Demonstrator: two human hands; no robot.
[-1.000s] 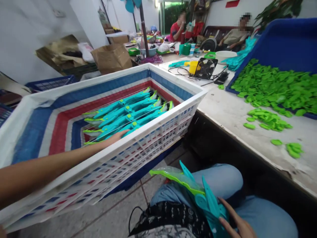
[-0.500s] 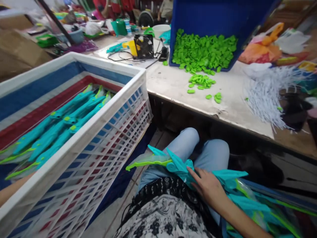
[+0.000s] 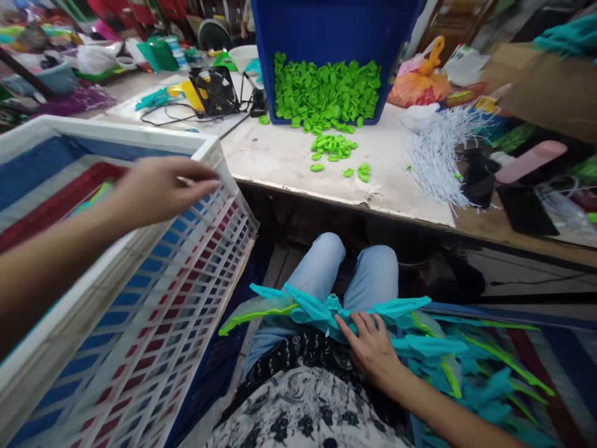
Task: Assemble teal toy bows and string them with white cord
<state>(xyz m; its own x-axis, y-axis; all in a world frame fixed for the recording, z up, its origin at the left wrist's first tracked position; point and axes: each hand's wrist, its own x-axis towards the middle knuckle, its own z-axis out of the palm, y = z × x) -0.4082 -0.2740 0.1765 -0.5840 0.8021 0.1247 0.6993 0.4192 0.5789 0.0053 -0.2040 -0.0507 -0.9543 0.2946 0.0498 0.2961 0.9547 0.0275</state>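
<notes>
My left hand [image 3: 158,186] hovers over the near corner of a white lattice crate [image 3: 140,134], fingers loosely together and holding nothing. The crate is lined with a red, white and blue sheet; only a sliver of the teal pieces inside shows beside my wrist. My right hand [image 3: 370,345] rests on my lap, fingers curled over a teal and lime plastic piece [image 3: 308,305] that lies across my jeans. More such pieces are heaped to my right [image 3: 466,367].
The worktable [image 3: 280,155] ahead carries a blue bin [image 3: 326,31] spilling small green parts [image 3: 326,93], a little black fan [image 3: 214,90] with cables, a bundle of white strips [image 3: 433,155] and a black phone [image 3: 525,208]. The crate stands tight against my left knee.
My view swung right and down. My left hand came up out of the crate to its rim. My right hand stayed on the teal piece in my lap.
</notes>
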